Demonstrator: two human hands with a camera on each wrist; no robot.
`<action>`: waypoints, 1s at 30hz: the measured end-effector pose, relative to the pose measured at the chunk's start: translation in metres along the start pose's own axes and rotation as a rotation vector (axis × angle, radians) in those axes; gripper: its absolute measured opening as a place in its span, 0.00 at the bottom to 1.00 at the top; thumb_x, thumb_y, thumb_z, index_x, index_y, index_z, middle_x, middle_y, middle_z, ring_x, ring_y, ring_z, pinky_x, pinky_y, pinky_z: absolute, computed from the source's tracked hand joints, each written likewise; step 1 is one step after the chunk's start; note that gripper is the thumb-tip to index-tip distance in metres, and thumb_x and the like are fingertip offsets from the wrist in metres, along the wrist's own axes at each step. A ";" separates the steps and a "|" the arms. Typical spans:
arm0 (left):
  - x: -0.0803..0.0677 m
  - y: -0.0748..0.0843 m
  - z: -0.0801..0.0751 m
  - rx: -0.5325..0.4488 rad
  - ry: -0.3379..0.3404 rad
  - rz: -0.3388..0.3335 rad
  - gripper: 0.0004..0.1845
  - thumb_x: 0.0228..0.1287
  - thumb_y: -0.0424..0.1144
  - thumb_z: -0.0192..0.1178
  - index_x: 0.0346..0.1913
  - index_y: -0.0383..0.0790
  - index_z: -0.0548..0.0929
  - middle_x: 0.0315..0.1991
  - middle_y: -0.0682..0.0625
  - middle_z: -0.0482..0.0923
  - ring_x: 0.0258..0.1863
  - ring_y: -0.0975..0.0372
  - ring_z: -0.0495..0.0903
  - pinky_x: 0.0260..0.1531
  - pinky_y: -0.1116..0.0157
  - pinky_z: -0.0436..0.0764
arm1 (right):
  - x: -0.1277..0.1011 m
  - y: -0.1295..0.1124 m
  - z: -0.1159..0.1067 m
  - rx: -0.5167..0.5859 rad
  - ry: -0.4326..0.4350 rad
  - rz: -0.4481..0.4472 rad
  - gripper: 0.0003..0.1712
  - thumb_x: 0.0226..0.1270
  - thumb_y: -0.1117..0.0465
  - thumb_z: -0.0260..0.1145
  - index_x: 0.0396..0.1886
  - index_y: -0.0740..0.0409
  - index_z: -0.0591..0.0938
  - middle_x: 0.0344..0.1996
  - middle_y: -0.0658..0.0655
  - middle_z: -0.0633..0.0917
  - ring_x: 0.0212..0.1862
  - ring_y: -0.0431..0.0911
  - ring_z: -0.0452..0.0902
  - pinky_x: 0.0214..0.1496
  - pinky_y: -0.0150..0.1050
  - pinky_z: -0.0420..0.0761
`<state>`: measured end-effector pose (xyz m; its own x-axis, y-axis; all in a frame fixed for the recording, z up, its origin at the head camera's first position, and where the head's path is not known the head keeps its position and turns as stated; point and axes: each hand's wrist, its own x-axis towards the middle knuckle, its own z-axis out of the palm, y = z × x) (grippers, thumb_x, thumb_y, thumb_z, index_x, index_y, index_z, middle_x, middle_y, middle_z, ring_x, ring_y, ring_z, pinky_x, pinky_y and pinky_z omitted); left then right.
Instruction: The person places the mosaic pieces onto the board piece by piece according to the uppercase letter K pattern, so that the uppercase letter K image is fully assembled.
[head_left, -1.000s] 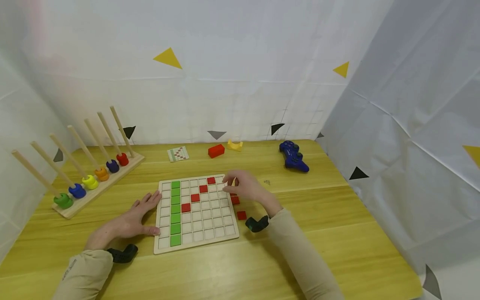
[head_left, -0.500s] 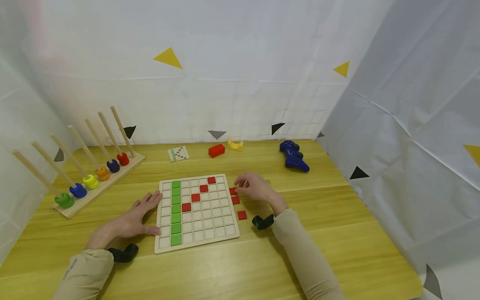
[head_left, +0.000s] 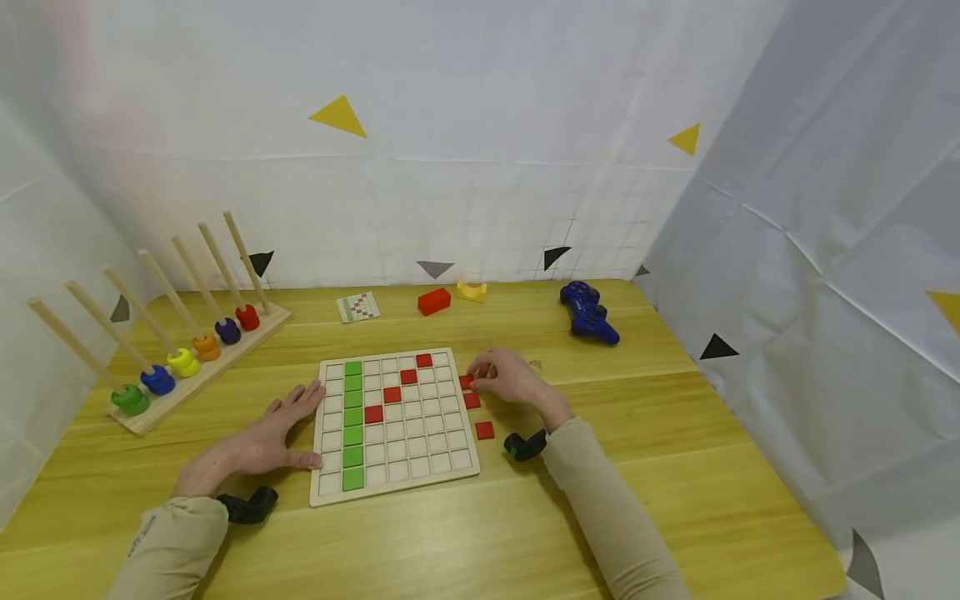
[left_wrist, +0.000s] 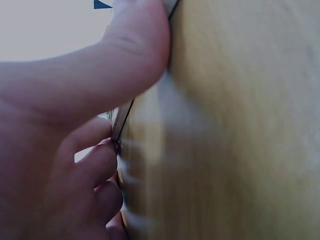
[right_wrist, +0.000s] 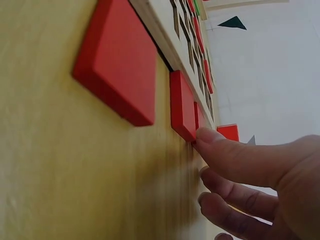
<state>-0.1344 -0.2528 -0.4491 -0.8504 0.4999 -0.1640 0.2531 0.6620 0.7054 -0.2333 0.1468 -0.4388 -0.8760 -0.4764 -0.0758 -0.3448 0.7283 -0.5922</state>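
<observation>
Fingers of the right hand (head_left: pixel 513 379) touch a red tile (head_left: pixel 467 382) on the bench (head_left: pixel 675 467) beside the board (head_left: pixel 393 492), which the flat left hand (head_left: pixel 258 442) steadies, so the tile might slip away.

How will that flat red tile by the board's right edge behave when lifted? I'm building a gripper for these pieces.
The red tile looks thin, rigid and probably light, so it should not bend. Lying flat on the table, it offers little edge; the right hand touches it with a fingertip. It will likely slide rather than roll or tip.
</observation>
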 end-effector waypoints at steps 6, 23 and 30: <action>0.000 0.001 0.000 -0.003 -0.003 -0.009 0.57 0.57 0.51 0.72 0.78 0.29 0.48 0.80 0.31 0.37 0.77 0.34 0.31 0.71 0.33 0.31 | 0.000 0.002 -0.001 0.002 -0.013 -0.009 0.13 0.66 0.60 0.71 0.49 0.56 0.86 0.39 0.56 0.82 0.38 0.44 0.76 0.41 0.38 0.78; 0.001 0.001 0.000 -0.005 -0.005 0.000 0.57 0.57 0.51 0.72 0.78 0.29 0.48 0.80 0.31 0.36 0.77 0.34 0.31 0.71 0.33 0.31 | 0.000 0.006 0.003 -0.028 0.039 0.029 0.11 0.66 0.59 0.71 0.45 0.56 0.84 0.40 0.51 0.84 0.40 0.43 0.76 0.44 0.38 0.79; 0.000 0.000 0.000 -0.005 -0.007 -0.003 0.57 0.57 0.51 0.71 0.78 0.29 0.48 0.79 0.31 0.36 0.77 0.34 0.31 0.71 0.33 0.31 | 0.000 0.006 0.001 -0.028 0.032 0.018 0.11 0.68 0.58 0.70 0.47 0.57 0.84 0.40 0.52 0.83 0.40 0.43 0.77 0.44 0.38 0.79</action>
<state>-0.1348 -0.2526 -0.4488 -0.8479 0.5018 -0.1707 0.2484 0.6607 0.7084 -0.2349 0.1507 -0.4434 -0.8924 -0.4471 -0.0606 -0.3375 0.7507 -0.5680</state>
